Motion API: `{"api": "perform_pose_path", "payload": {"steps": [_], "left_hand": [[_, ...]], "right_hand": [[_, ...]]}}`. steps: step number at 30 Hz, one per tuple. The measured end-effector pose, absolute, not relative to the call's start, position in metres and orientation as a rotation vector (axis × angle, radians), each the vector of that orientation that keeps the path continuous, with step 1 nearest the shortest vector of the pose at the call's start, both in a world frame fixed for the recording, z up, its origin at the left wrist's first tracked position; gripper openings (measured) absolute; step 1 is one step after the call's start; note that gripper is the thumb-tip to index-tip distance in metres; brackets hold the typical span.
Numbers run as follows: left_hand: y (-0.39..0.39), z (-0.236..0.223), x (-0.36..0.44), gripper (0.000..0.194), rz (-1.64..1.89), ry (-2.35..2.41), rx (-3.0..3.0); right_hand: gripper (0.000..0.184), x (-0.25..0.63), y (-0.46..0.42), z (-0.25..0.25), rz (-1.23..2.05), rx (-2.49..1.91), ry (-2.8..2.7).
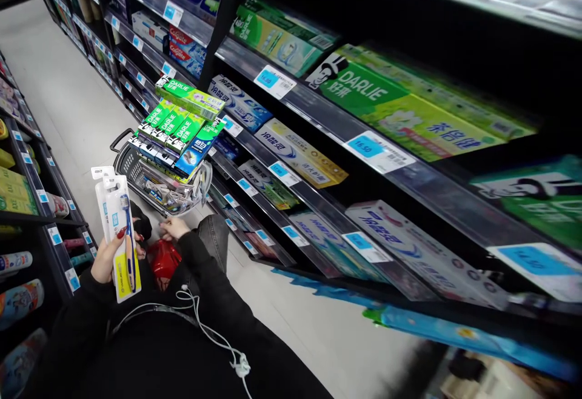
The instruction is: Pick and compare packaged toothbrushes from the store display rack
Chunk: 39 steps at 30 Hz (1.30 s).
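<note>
While pinching toothbrush packs (122, 261) in the left hand (107, 258), had the right hand (175, 228) curled, couldn't tell if holding; saw the nine-o'clock basket (131, 168) piled with toothpaste boxes (171, 125).

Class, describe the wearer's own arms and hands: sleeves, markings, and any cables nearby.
Both arms wear long black sleeves reaching the wrists. The left hand is ungloved, with a red-painted thumbnail. The right hand is ungloved too; its nails are too small to judge. A thin white cable crosses the dark clothing.
</note>
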<state>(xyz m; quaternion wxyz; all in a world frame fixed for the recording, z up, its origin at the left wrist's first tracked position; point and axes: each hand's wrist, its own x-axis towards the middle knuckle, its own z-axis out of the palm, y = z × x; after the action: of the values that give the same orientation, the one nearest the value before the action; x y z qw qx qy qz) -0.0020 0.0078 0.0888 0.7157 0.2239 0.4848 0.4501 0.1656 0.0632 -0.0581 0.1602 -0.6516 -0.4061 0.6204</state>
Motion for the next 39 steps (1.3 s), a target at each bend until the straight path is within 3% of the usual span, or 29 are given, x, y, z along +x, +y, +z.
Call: {"api": "perform_pose_path", "payload": {"steps": [3,8,12,19,24,30,39], "left_hand": [[0.006,0.087,0.006,0.05,0.894,1.062,0.537],[0.001,0.079,0.03,0.04,0.626,0.951,0.631],[-0.005,0.074,0.05,0.037,0.609,0.916,0.589],[-0.015,0.076,0.058,0.051,0.473,0.815,0.676],[-0.013,0.078,0.048,0.055,0.614,0.81,0.65],[-0.003,0.08,0.031,0.049,0.681,0.895,0.643],[0.004,0.082,0.027,0.053,0.716,0.906,0.642]], "right_hand": [[0.022,0.165,0.034,-0.008,1.774,-1.581,-1.109],[0.026,0.179,0.005,0.055,1.455,-1.19,-0.951],[0.027,0.191,0.005,0.067,1.422,-1.234,-0.875],[0.021,0.215,0.03,0.077,1.137,-1.125,-0.51],[0.006,0.248,0.033,0.098,1.426,-0.533,-0.284],[0.008,0.255,0.015,0.077,1.53,0.211,-0.275],[0.01,0.252,0.009,0.086,1.636,0.136,-0.231]]}}
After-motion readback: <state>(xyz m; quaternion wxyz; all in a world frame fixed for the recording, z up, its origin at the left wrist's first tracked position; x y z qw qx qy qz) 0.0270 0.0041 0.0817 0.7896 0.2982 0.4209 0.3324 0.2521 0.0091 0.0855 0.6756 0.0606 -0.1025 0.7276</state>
